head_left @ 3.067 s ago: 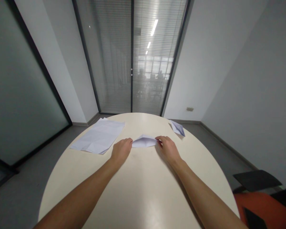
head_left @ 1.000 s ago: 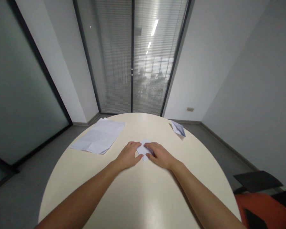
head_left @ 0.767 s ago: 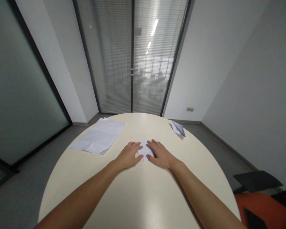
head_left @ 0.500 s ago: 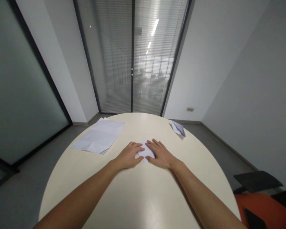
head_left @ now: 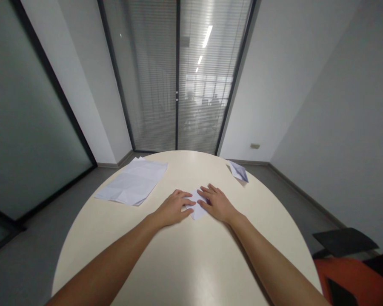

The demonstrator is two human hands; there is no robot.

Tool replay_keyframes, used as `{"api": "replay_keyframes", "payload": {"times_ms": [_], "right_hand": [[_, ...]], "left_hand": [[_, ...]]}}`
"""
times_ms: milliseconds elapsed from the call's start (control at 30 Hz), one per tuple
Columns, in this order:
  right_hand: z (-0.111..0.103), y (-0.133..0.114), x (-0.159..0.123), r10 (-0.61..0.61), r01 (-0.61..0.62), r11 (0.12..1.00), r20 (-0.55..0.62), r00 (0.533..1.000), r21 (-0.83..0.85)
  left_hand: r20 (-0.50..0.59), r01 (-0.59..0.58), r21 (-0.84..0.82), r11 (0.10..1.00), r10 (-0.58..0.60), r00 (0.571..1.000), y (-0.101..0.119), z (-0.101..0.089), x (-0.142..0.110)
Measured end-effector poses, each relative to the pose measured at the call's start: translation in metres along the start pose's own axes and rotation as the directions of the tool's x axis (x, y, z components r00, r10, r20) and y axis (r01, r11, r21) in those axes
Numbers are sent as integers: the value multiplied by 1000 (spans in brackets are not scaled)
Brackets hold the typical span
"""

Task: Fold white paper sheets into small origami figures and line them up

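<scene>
A small folded piece of white paper (head_left: pixel 196 211) lies flat on the pale round table (head_left: pixel 166 263), between my hands. My left hand (head_left: pixel 176 207) rests on its left side, fingers apart, with the fingertips on the paper. Over the right side lies my right hand (head_left: pixel 217 203), its fingers spread and pressing down on the sheet. Parts of the paper's left and right edges are hidden under my fingers.
Several loose white sheets (head_left: pixel 134 180) lie stacked at the table's left. A folded paper shape (head_left: pixel 238 171) stands near the far right edge. Beyond the right edge is a chair with a red seat (head_left: pixel 354 278). Glass doors (head_left: pixel 178 85) rise behind the table.
My right hand has slid slightly away from me, its thumb moving up and uncovering more of the paper's near corner. My left fingers have shifted a little to the right.
</scene>
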State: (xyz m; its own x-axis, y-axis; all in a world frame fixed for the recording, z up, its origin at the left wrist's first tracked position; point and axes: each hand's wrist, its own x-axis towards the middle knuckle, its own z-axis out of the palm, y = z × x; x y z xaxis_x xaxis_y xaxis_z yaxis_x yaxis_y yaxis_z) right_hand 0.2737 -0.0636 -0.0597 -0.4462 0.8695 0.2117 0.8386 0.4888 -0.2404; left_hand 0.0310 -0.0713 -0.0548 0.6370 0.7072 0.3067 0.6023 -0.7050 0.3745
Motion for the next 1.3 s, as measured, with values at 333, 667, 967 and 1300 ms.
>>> {"api": "replay_keyframes", "payload": {"times_ms": [333,667,967,1300], "right_hand": [[-9,-1,2,-297,302,951,-83,951,62],[-4,1,2,-223,224,975,-54,973,11],[-15,-8,2,-350,355,932,-67,934,75],[-23,-18,-2,-338,333,928,0,941,169]], "left_hand": [[17,14,128,992,-17,1000,3,-1,-2],[-48,94,270,958,-84,995,1,6,-2],[-85,156,299,941,-136,987,1,6,-1],[-125,194,147,970,-177,976,-12,6,2]]}}
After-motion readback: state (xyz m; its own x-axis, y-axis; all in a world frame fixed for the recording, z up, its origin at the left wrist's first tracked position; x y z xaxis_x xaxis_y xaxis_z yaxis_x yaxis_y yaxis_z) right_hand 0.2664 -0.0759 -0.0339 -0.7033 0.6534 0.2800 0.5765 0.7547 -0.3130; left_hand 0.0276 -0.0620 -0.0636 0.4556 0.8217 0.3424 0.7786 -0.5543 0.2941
